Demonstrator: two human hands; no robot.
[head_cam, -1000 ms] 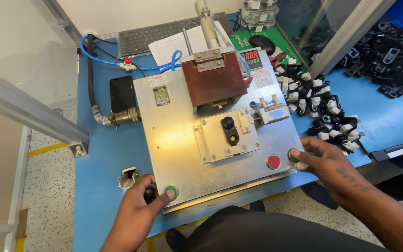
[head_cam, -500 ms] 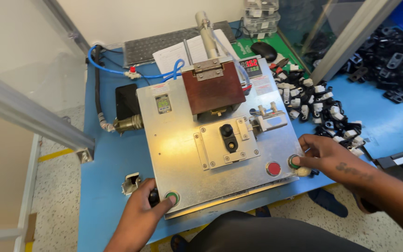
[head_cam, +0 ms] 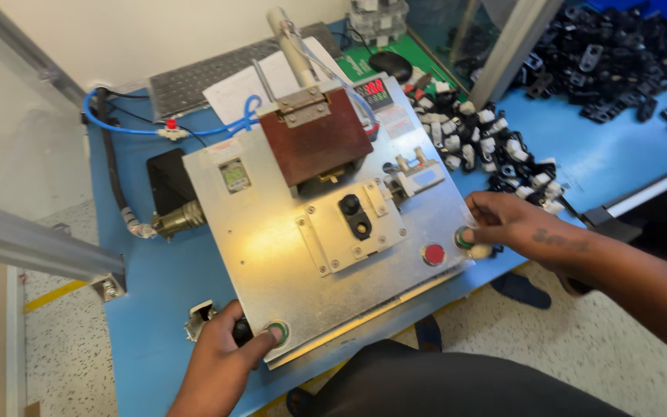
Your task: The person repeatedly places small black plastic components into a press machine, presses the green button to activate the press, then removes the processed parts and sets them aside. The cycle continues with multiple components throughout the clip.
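Hands (head_cam: 221,363) half hide green buttons (head_cam: 278,333)

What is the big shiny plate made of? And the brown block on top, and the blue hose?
The plate looks like bare metal, likely aluminium or steel: silvery, with glare and screw heads. The brown block has a dull, matte face, maybe a fibre or plastic board; hard to tell. The blue hose looks like smooth bendy plastic, since it curves.

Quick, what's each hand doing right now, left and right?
Left hand: holds nothing, thumb on the round green button at the metal plate's near corner.
Right hand: holds nothing, fingers on the other green button.
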